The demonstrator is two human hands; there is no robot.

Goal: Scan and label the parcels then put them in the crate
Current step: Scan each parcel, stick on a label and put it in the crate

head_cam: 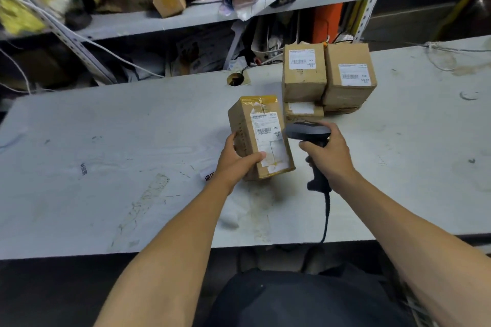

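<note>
Parcel (259,138), gripped label-up by left hand (236,164), faces the scanner (309,133) clasped in right hand (329,154) for barcode reading.

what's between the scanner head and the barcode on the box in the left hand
Nothing visible. The scanner in the right hand sits just right of the parcel; the left hand grips its lower end, below the barcode.

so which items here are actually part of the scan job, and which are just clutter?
Job:
- held parcel, in left hand
- scanner, in right hand
- stacked parcels on the table

Clutter:
- shelf with boxes and bags
- loose cables
- cable hole
</note>
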